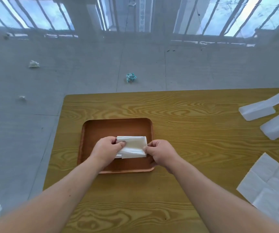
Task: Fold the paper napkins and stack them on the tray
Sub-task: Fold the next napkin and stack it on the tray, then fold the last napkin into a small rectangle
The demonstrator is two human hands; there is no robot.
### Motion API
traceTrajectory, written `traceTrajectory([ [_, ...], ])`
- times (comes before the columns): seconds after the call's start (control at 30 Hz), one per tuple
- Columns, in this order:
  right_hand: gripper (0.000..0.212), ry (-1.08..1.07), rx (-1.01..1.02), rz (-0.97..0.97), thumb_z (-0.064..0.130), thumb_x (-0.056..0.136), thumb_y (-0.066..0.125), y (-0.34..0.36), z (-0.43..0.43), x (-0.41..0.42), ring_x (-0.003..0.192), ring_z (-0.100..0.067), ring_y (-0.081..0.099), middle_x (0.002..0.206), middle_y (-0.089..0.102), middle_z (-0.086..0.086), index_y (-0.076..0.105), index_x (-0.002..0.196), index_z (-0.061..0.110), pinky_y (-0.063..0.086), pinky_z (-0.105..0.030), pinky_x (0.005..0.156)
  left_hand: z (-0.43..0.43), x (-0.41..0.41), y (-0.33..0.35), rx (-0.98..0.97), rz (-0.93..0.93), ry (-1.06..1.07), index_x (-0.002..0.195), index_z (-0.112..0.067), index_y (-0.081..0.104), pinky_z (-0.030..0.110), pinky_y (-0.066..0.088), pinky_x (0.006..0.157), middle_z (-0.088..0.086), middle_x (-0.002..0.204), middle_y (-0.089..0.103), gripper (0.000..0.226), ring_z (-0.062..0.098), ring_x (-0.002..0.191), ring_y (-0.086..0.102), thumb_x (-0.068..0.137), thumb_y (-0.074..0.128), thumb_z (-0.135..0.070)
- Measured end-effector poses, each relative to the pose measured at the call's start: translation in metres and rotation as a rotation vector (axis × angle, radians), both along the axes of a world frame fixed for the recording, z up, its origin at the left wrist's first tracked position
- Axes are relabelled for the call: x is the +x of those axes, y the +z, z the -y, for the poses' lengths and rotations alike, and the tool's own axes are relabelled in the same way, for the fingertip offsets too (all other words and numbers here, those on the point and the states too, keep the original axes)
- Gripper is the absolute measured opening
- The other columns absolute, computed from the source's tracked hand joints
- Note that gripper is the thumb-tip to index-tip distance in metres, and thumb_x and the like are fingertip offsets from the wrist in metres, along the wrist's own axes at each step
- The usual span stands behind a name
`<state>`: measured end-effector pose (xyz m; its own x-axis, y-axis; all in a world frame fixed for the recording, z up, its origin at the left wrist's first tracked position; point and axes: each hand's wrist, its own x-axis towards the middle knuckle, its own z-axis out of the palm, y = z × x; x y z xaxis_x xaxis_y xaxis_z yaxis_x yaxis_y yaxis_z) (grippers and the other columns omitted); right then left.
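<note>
A brown wooden tray [111, 126] lies on the wood-grain table in front of me. Over its near half I hold a folded white paper napkin [133, 147] between both hands. My left hand [106, 151] pinches its left edge, thumb on top. My right hand [160, 153] pinches its right edge. More white folded layers show under the napkin, close to the tray floor; whether they are a separate stack I cannot tell. An unfolded white napkin [270, 187] lies flat at the table's right edge.
Two white plastic pieces [256, 111] [277, 127] lie at the table's far right. The table's left edge [54, 143] drops to a grey tiled floor with crumpled paper scraps [131, 77] [33, 64]. Barred windows stand beyond.
</note>
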<state>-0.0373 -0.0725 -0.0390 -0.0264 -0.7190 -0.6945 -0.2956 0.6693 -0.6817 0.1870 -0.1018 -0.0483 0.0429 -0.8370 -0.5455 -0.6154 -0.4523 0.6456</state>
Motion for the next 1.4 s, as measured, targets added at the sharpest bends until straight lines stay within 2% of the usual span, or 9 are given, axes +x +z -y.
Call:
traceTrajectory([
  [0.13, 0.019, 0.221, -0.05, -0.2, 0.028, 0.093, 0.065, -0.003, 0.015, 0.038, 0.051, -0.018, 0.062, 0.077, 0.076, -0.01, 0.068, 0.081, 0.013, 0.058, -0.037, 0.051, 0.005, 0.039, -0.006, -0.053, 0.146, 0.003, 0.064, -0.015, 0.062, 0.033, 0.04, 0.054, -0.009, 0.051, 0.059, 0.045, 0.015, 0.052, 0.054, 0.086, 0.074, -0.053],
  [0.3, 0.024, 0.367, -0.112, -0.431, 0.037, 0.09, 0.061, -0.005, 0.022, 0.059, 0.069, -0.021, 0.067, 0.074, 0.072, 0.0, 0.066, 0.077, 0.018, 0.058, -0.041, 0.065, 0.008, 0.049, -0.009, -0.088, 0.302, -0.062, 0.067, -0.02, 0.061, 0.032, 0.038, 0.051, -0.007, 0.063, 0.066, 0.043, 0.013, 0.062, 0.061, 0.09, 0.068, -0.056],
  [0.4, 0.027, 0.431, -0.135, -0.523, 0.039, 0.092, 0.057, -0.01, 0.022, 0.062, 0.07, -0.018, 0.065, 0.072, 0.067, 0.003, 0.063, 0.074, 0.02, 0.051, -0.034, 0.057, 0.006, 0.049, -0.008, -0.096, 0.359, -0.105, 0.076, -0.024, 0.059, 0.034, 0.042, 0.056, -0.007, 0.076, 0.065, 0.034, 0.015, 0.07, 0.061, 0.091, 0.067, -0.054],
  [0.5, 0.035, 0.46, -0.24, -0.619, 0.045, 0.093, 0.052, -0.011, 0.016, 0.059, 0.063, -0.016, 0.059, 0.065, 0.061, 0.005, 0.058, 0.068, 0.021, 0.04, -0.031, 0.047, 0.001, 0.041, -0.001, -0.279, 0.439, -0.179, 0.097, -0.024, 0.052, 0.038, 0.05, 0.071, -0.005, 0.096, 0.056, 0.034, 0.02, 0.085, 0.057, 0.086, 0.074, -0.046],
  [0.63, 0.04, 0.294, -0.451, -0.675, 0.048, 0.093, 0.047, -0.005, -0.008, 0.025, 0.057, -0.019, 0.051, 0.059, 0.053, 0.006, 0.045, 0.063, 0.021, 0.032, -0.034, 0.048, -0.006, 0.001, 0.012, -0.578, 0.425, -0.513, 0.114, -0.013, 0.057, 0.042, 0.055, 0.078, 0.007, 0.108, 0.059, 0.044, 0.029, 0.094, 0.06, 0.082, 0.079, -0.035],
  [0.77, 0.017, 0.128, -0.483, -0.737, 0.042, 0.095, 0.053, -0.004, -0.045, -0.05, 0.091, -0.015, 0.054, 0.094, 0.06, 0.008, 0.058, 0.093, 0.026, 0.048, -0.035, 0.081, -0.011, -0.06, 0.021, -0.577, 0.353, -0.846, 0.131, -0.015, 0.06, 0.045, 0.053, 0.096, 0.005, 0.127, 0.06, 0.049, 0.03, 0.111, 0.06, 0.09, 0.068, -0.042],
  [0.87, 0.037, 0.01, -0.397, -0.862, 0.037, 0.096, 0.058, -0.005, -0.078, -0.12, 0.122, -0.024, 0.051, 0.125, 0.06, -0.004, 0.056, 0.126, 0.016, 0.039, -0.041, 0.109, -0.02, -0.108, 0.017, -0.502, 0.381, -1.04, 0.15, -0.024, 0.048, 0.04, 0.04, 0.113, 0.001, 0.156, 0.045, 0.063, 0.026, 0.138, 0.045, 0.094, 0.056, -0.052],
  [1.1, 0.06, -0.308, -0.174, -0.986, 0.032, 0.095, 0.061, -0.004, -0.158, -0.24, 0.139, -0.035, 0.039, 0.147, 0.049, -0.016, 0.041, 0.147, 0.009, 0.035, -0.051, 0.115, -0.046, -0.198, -0.004, -0.389, 0.44, -1.288, 0.163, -0.032, 0.023, 0.039, 0.015, 0.128, -0.002, 0.175, 0.012, 0.073, 0.023, 0.158, 0.015, 0.099, 0.046, -0.06],
  [1.4, 0.064, -0.039, -0.086, -0.902, 0.044, 0.101, 0.044, -0.031, -0.197, -0.252, 0.154, -0.033, 0.012, 0.166, 0.023, -0.014, 0.025, 0.155, 0.015, 0.014, -0.046, 0.126, -0.068, -0.255, -0.016, -0.343, 0.4, -1.269, 0.164, -0.035, 0.017, 0.041, 0.025, 0.125, -0.006, 0.175, 0.01, 0.081, 0.023, 0.157, 0.019, 0.095, 0.051, -0.061],
])
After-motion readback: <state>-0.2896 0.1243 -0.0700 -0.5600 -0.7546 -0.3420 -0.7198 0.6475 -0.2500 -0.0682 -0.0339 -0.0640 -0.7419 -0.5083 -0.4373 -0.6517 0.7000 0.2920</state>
